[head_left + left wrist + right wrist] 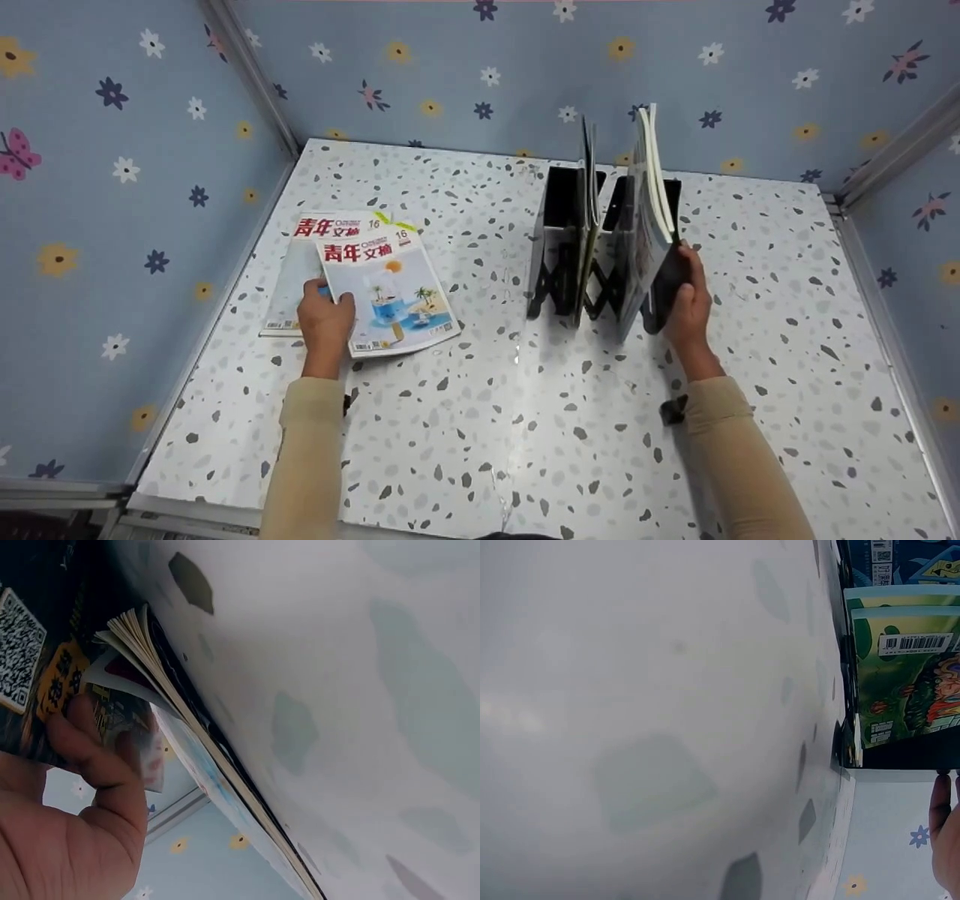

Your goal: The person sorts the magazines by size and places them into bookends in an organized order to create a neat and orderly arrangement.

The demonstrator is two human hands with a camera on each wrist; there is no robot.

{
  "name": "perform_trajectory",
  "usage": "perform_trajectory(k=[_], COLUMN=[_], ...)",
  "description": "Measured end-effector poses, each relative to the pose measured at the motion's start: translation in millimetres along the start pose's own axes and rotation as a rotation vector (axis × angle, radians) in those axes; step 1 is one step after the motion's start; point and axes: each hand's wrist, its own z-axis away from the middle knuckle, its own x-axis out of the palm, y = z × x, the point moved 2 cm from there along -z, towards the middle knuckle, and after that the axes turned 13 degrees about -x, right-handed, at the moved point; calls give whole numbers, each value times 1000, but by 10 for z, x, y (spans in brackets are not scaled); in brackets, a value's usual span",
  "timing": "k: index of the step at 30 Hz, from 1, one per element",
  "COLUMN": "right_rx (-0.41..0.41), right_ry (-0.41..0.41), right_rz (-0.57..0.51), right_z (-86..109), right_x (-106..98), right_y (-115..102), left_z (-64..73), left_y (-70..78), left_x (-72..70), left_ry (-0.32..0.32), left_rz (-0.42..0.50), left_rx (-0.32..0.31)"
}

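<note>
My left hand (pixel 326 319) holds the left edge of the upper magazine (pixel 397 292), which overlaps a similar magazine (pixel 285 281) on the table. The left wrist view shows curled fingers (pixel 97 757) against a dark cover with a QR code; the thumb is hidden there. At the right, my right hand (pixel 690 300) touches the outer side of a black book rack (pixel 664 292). Its fingertips (pixel 940 784) meet the rack's end panel from outside. Upright in the rack stand thin magazines (pixel 589 217) and a thicker group (pixel 649 210), with green covers (pixel 900 682) facing the right panel.
A white speckled table (pixel 450 420) lies under everything. Blue flowered panels (pixel 450 75) enclose its back and both sides. A small black object (pixel 673 410) shows beside the right sleeve cuff.
</note>
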Motion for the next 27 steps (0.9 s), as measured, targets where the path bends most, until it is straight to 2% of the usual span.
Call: perform_trajectory(k=[5,9,11,14,18,23,27], right_rx=[-8,-6,-6,-8,-27,-63,-58], right_ry=[5,2,5,10,13,27,20], right_rz=[-1,7,7,3,-4,-17,-24], right_z=[-4,-9,-13,-18,-26,-36,-38], right_x=[-6,-5,-6,-8,-2,13,13], right_y=[4,6,4,1,-15,-39,-48], left_z=[50,112,156,242,410,656,850], left_y=[34,69,106,190,335,529,666], left_x=[15,17,15,12,2,-15,-15], left_ry=[22,79,118,186,273,326,368], left_rz=[4,28,54,102,181,269,323], left_rx=[50,90,133,224,389,602,709])
